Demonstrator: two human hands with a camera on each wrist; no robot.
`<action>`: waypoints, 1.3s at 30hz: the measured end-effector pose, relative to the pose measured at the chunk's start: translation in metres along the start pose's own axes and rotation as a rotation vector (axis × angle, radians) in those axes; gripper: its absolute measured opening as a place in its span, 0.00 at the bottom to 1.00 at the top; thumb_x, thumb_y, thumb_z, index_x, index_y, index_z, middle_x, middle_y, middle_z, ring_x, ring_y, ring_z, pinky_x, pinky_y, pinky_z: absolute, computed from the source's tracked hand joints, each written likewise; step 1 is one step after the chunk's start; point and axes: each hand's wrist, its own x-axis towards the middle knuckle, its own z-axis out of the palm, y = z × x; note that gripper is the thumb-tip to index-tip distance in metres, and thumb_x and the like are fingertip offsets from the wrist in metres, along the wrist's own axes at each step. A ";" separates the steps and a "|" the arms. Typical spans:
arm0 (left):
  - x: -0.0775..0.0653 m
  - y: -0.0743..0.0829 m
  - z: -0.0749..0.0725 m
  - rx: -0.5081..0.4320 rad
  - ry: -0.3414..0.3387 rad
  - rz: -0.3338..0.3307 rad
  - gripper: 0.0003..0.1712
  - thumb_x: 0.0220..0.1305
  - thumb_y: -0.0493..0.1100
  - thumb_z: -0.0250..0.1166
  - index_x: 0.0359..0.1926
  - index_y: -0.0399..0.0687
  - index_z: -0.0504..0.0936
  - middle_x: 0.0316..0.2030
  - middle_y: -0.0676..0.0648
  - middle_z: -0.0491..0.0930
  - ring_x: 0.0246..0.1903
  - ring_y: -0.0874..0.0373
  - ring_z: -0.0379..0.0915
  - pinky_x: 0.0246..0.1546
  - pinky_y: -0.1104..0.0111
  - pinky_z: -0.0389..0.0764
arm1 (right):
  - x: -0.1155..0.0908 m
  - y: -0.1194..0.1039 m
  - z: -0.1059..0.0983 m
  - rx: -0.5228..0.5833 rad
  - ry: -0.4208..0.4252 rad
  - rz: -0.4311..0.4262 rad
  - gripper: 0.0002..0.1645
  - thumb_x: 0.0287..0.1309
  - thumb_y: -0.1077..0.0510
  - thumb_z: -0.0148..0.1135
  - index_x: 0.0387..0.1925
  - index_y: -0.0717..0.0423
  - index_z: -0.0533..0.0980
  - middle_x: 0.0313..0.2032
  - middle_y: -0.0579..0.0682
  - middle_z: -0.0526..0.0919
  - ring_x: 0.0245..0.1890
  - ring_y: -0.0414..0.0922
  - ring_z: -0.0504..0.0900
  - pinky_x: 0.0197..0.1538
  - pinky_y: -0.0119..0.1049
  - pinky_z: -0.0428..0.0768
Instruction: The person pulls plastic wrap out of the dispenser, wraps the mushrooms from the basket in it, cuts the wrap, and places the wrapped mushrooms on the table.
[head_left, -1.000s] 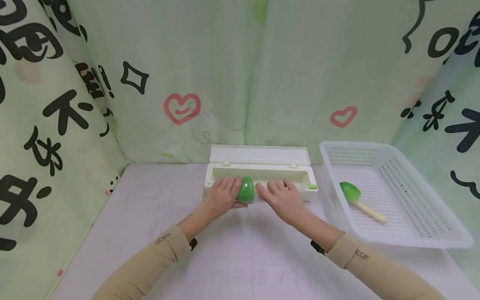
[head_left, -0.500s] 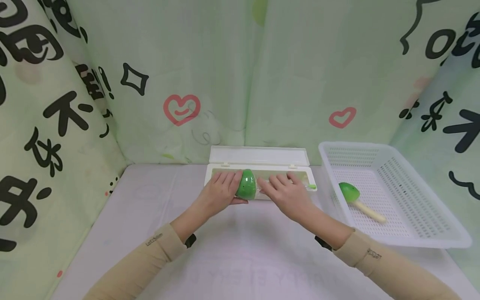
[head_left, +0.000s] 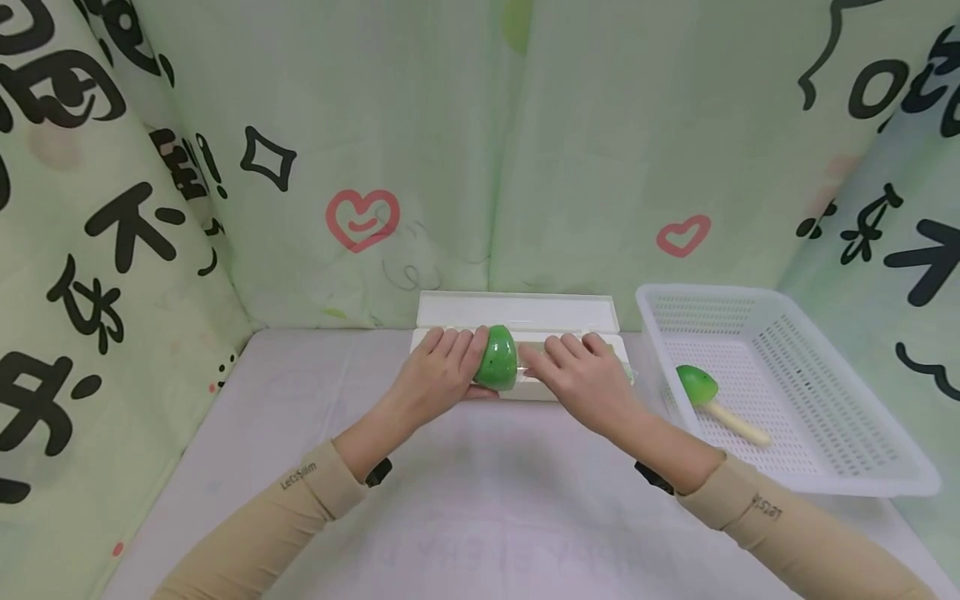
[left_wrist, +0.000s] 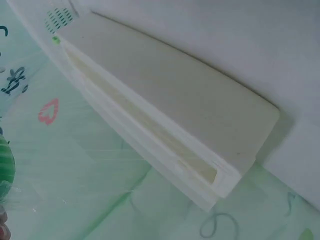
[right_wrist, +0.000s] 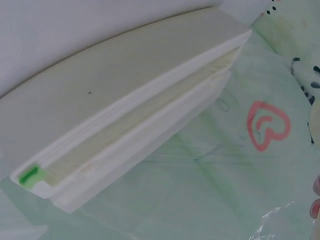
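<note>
My left hand (head_left: 442, 371) grips a shiny green dome-shaped thing (head_left: 498, 358) with dark specks; its left side is hidden by my fingers. Clear plastic shows at the thing's right side, and my right hand (head_left: 583, 373) pinches there with thumb and index finger. Both hands are over a long white box (head_left: 528, 390), its lid (head_left: 517, 311) raised at the back. A green tab (right_wrist: 31, 175) sits at one end of the box's slot in the right wrist view. Crinkled clear plastic (right_wrist: 272, 217) catches light near fingertips (right_wrist: 315, 207) at that view's edge.
To the right stands a white perforated basket (head_left: 847, 400). In it lies a maraca-like thing (head_left: 697, 385) with a speckled green head and pale handle. Printed green cloth (head_left: 450, 167) hangs behind and at both sides of the white table cover (head_left: 480, 517).
Both hands have moved up and away from the table's front, the green thing with them, now higher in view before the box. My right hand has shifted slightly right.
</note>
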 end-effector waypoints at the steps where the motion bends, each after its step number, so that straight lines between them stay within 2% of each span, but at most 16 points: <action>1: 0.002 -0.001 -0.001 0.003 0.001 -0.002 0.47 0.45 0.73 0.59 0.50 0.36 0.66 0.32 0.46 0.74 0.31 0.55 0.70 0.35 0.66 0.69 | 0.002 0.002 -0.001 0.000 0.004 0.000 0.14 0.67 0.50 0.42 0.40 0.52 0.72 0.20 0.49 0.69 0.20 0.45 0.68 0.27 0.35 0.66; 6: 0.009 -0.009 -0.004 0.015 0.021 -0.014 0.47 0.44 0.73 0.60 0.49 0.37 0.67 0.31 0.46 0.74 0.30 0.55 0.70 0.34 0.67 0.69 | 0.011 0.009 -0.006 0.022 0.017 -0.005 0.19 0.70 0.50 0.34 0.39 0.53 0.72 0.20 0.49 0.68 0.19 0.45 0.66 0.26 0.35 0.65; 11: 0.016 -0.016 -0.009 0.007 0.041 -0.019 0.47 0.43 0.72 0.62 0.49 0.36 0.67 0.30 0.46 0.74 0.30 0.54 0.71 0.35 0.66 0.70 | 0.020 0.014 -0.010 0.057 0.037 -0.006 0.19 0.70 0.51 0.35 0.38 0.54 0.72 0.19 0.49 0.66 0.18 0.45 0.64 0.24 0.35 0.62; 17: 0.021 -0.023 -0.015 -0.005 0.018 -0.022 0.46 0.45 0.71 0.61 0.50 0.37 0.67 0.32 0.45 0.75 0.32 0.54 0.72 0.36 0.66 0.71 | 0.027 0.020 -0.016 0.054 0.011 -0.006 0.19 0.71 0.51 0.34 0.40 0.54 0.72 0.19 0.49 0.66 0.19 0.45 0.64 0.24 0.35 0.62; 21: 0.025 -0.027 -0.020 -0.010 0.000 -0.020 0.45 0.46 0.70 0.61 0.50 0.37 0.67 0.33 0.44 0.76 0.33 0.53 0.72 0.37 0.65 0.71 | 0.032 0.021 -0.020 0.079 0.027 -0.011 0.10 0.64 0.53 0.49 0.40 0.55 0.72 0.20 0.50 0.66 0.19 0.46 0.65 0.24 0.37 0.62; 24: 0.027 -0.030 -0.024 -0.009 -0.007 -0.016 0.45 0.48 0.70 0.60 0.50 0.36 0.66 0.34 0.44 0.76 0.34 0.53 0.72 0.37 0.65 0.71 | 0.035 0.023 -0.024 0.083 0.034 -0.010 0.13 0.55 0.53 0.59 0.40 0.55 0.71 0.20 0.50 0.67 0.20 0.46 0.66 0.25 0.36 0.62; 26: 0.029 -0.031 -0.026 -0.009 -0.003 -0.014 0.45 0.48 0.70 0.60 0.50 0.36 0.66 0.33 0.44 0.76 0.34 0.53 0.72 0.37 0.65 0.71 | 0.036 0.024 -0.027 0.077 0.027 -0.008 0.15 0.53 0.53 0.62 0.40 0.54 0.71 0.20 0.49 0.67 0.20 0.46 0.67 0.25 0.36 0.62; 32: 0.033 -0.033 -0.032 -0.010 0.006 -0.012 0.44 0.49 0.70 0.59 0.50 0.37 0.64 0.32 0.44 0.75 0.32 0.53 0.71 0.37 0.65 0.71 | 0.039 0.026 -0.036 0.059 0.010 -0.009 0.14 0.54 0.52 0.61 0.40 0.53 0.72 0.21 0.49 0.68 0.20 0.45 0.68 0.25 0.34 0.62; 39: 0.032 -0.031 -0.043 -0.025 -0.001 0.003 0.45 0.47 0.70 0.61 0.50 0.36 0.66 0.31 0.44 0.76 0.32 0.53 0.72 0.36 0.65 0.70 | 0.037 0.021 -0.046 0.057 -0.017 -0.012 0.11 0.62 0.50 0.52 0.39 0.53 0.72 0.20 0.48 0.66 0.19 0.44 0.66 0.25 0.33 0.60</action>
